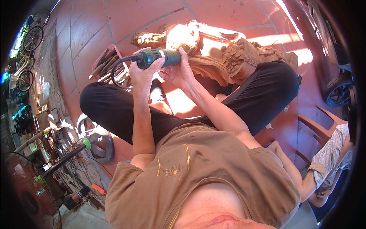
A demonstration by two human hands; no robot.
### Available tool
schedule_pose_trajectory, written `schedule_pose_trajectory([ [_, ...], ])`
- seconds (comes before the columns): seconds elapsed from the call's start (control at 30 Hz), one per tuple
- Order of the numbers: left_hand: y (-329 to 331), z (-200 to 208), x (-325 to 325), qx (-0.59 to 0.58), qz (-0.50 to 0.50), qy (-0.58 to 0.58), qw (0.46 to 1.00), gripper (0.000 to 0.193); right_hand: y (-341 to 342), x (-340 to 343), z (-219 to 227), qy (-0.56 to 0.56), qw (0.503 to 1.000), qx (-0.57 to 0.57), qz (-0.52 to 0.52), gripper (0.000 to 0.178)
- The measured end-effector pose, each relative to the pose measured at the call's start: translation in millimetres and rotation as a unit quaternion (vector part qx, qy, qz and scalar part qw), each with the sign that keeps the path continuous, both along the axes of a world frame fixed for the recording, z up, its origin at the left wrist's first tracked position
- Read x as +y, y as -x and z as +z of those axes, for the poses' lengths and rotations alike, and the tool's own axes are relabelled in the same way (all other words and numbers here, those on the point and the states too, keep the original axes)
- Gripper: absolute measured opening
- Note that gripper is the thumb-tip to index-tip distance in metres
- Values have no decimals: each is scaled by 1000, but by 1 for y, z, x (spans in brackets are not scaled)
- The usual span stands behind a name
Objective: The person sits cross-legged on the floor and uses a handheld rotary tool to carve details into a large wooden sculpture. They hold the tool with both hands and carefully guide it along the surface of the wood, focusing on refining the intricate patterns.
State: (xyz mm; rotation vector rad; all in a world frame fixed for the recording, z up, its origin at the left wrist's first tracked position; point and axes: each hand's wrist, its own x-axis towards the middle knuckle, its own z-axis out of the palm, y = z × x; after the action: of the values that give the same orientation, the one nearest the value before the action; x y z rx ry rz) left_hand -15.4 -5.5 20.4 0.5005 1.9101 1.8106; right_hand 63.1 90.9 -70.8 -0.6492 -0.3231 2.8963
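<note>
Between my two hands is a green, cylinder-shaped handheld power grinder, held level in front of my knees. My left hand wraps its rear end, where a black cord comes out and loops down. The fingers of my right hand close around its other end, hiding the tip. Just beyond lies a carved wooden statue on its side, with coin-like discs and flowing folds cut into it. Bright sunlight washes out part of its carving.
A pink tray holding several long carving tools stands left of my left hand. Red tiles cover the floor. At lower left is a fan; bicycles stand far left. Another person's leg and a chair are at right.
</note>
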Motion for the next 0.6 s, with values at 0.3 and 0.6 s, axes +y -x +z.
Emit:
schedule_pose_trajectory([
  [0.3,0,7,-2,-33,34,-68,997,52,5,13,18,-47,998,26,-12,61],
  [0.6,-29,-15,22,140,-52,-86,985,62,7,38,17,-59,993,7,-103,48],
])
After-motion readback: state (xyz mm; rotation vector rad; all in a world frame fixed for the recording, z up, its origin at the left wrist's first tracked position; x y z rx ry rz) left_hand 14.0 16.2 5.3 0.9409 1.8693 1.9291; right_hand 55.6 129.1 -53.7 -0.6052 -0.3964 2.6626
